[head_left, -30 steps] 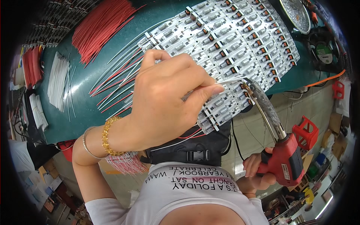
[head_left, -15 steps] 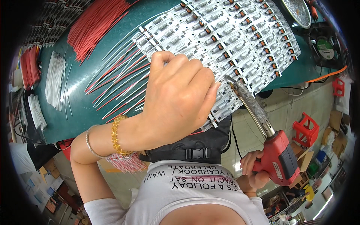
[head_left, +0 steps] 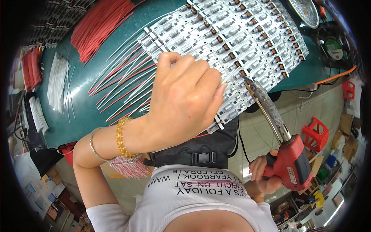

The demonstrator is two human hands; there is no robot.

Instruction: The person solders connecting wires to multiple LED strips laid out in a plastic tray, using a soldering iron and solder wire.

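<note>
My left hand [head_left: 185,92] is closed above the near left part of a panel of small white circuit boards [head_left: 247,46]. Its curled fingers point away and down, so whatever they pinch is hidden. Wrapped around the grip of a red trigger soldering gun [head_left: 291,162], my right hand [head_left: 264,176] holds it at the right. The gun's tip [head_left: 245,76] is over the panel, just right of my left fingers; I cannot tell whether it touches a board. Red and white wires [head_left: 119,85] stick out from the panel's left edge.
On the green tabletop [head_left: 83,94] lie a bundle of red wires [head_left: 100,27] and a bundle of white wires [head_left: 57,83]. A metal dish [head_left: 305,13] and a black fan [head_left: 334,48] stand far right. A red stool [head_left: 316,133] is on the floor.
The soldering gun has shifted slightly right in my right hand, its tip drawing away from my left fingers and a little farther up the panel. My left hand has hardly moved.
</note>
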